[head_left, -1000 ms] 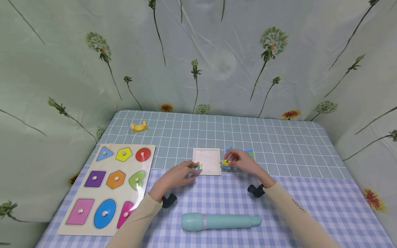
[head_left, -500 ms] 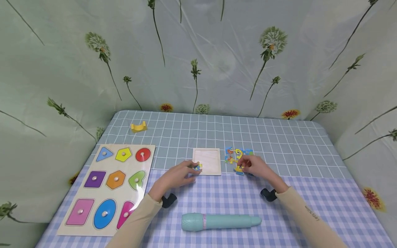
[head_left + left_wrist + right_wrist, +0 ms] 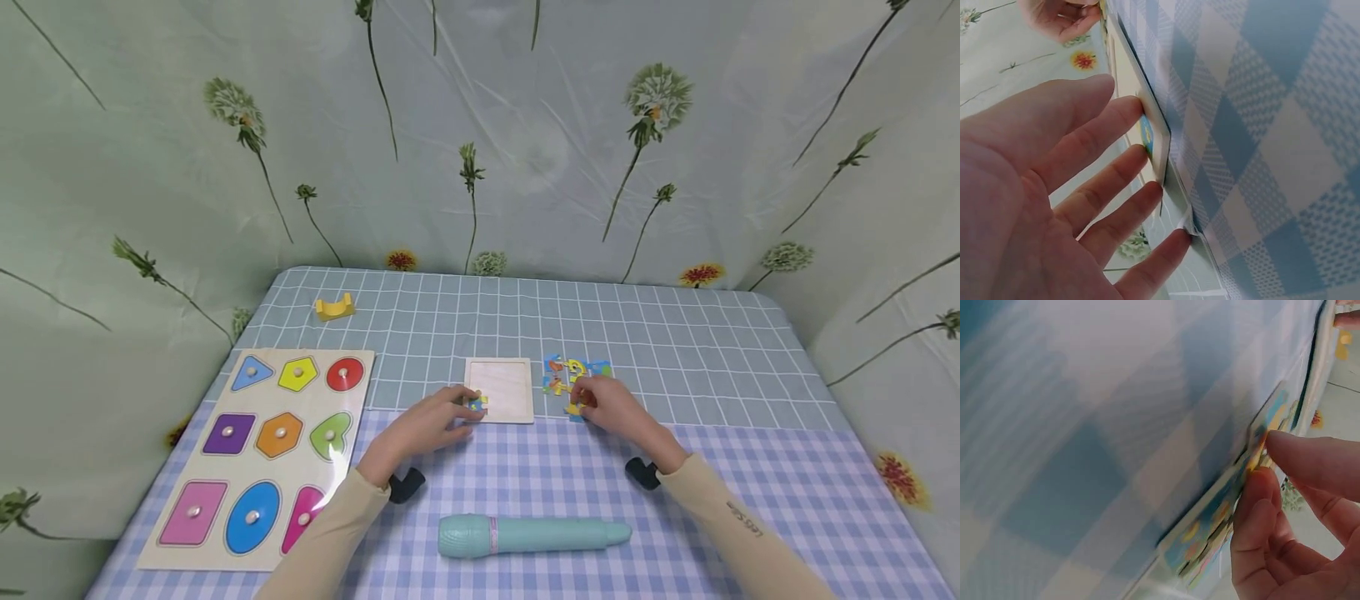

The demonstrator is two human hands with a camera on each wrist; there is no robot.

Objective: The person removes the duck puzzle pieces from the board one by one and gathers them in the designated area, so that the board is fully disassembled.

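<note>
A shallow square wooden puzzle tray (image 3: pixel 506 387) lies mid-table, with one blue-and-yellow jigsaw piece (image 3: pixel 477 403) in its near left corner. My left hand (image 3: pixel 431 423) rests its fingertips on that corner and piece, fingers nearly straight in the left wrist view. Just right of the tray, several colourful jigsaw pieces (image 3: pixel 557 377) lie grouped together. My right hand (image 3: pixel 613 408) is at their near side, thumb and forefinger pinching a blue-and-yellow jigsaw piece (image 3: pixel 1260 447). It sits at the table surface beside the others; the hand hides part of the group.
To the left lies a large shape puzzle board (image 3: pixel 258 492) with knobbed pieces. A teal microphone-shaped toy (image 3: pixel 536 534) lies in front, between the forearms. The yellow arch block (image 3: pixel 335 307) stands at the back left. A patterned fabric backdrop (image 3: pixel 480 167) rises behind the table.
My right hand has carried its jigsaw piece from the tray's right edge back to the group on the right, then shifted slightly left. My left hand has stayed at the tray corner.
</note>
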